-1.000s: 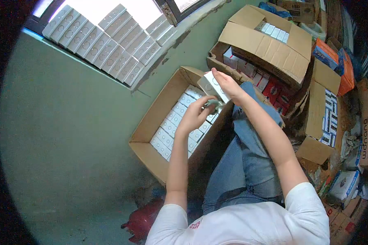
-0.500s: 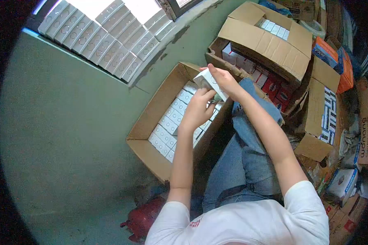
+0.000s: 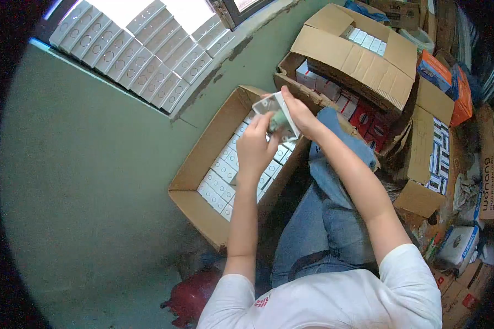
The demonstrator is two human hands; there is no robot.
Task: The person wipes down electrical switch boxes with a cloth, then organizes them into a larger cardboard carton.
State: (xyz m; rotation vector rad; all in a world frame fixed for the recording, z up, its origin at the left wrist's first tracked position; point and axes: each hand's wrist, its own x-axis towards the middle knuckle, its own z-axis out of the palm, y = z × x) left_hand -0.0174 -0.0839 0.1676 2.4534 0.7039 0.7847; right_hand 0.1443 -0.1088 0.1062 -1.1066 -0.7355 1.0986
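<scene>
My right hand (image 3: 300, 114) grips a white rectangular plastic housing (image 3: 265, 104) by its long right side. The hollow back of the housing faces me, and a pale green piece (image 3: 279, 119) shows inside it, slightly blurred. My left hand (image 3: 251, 147) reaches to the housing with bent fingers closed at the green piece; the exact contact is blurred. Both hands are above an open cardboard box (image 3: 195, 205) holding rows of white units (image 3: 216, 182) marked with circles.
Stacked white units (image 3: 123, 60) line the window sill. To the right stand an open carton (image 3: 362, 68), a box with red packs (image 3: 363, 118) and another carton (image 3: 422, 192). A red object (image 3: 189, 296) lies below the wall; a white-and-blue pack (image 3: 458, 244) is at far right.
The white housing has turned, so its hollow back now faces the camera. My left hand has shifted slightly left and upward, and the green piece shows more.
</scene>
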